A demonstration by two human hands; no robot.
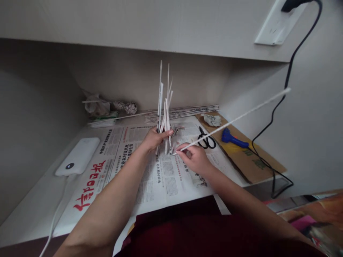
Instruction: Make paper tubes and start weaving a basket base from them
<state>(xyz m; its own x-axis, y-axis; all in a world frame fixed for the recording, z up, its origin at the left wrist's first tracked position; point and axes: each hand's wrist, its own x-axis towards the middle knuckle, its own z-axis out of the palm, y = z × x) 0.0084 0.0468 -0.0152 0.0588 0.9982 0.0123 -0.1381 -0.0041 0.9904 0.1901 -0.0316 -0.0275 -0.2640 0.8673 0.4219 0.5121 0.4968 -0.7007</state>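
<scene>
My left hand (158,138) is closed round a bundle of thin rolled paper sticks (166,117), which stand roughly upright above the newspaper, their tops spreading at different heights. Close to the bundle's lower end, my right hand (193,157) pinches one long white paper stick (238,117) near its near end. That stick slants up to the right, its far tip in the air in front of the right wall. Its near end meets or nearly meets the foot of the bundle; I cannot tell whether they touch.
Newspaper (112,178) covers the tabletop. Black scissors (207,139) lie right of my hands, beside a blue glue gun (233,138) on cardboard (257,166). A white power bank (79,156) is at left. More paper sticks (184,113) lie at the back. A black cable (288,71) hangs at right.
</scene>
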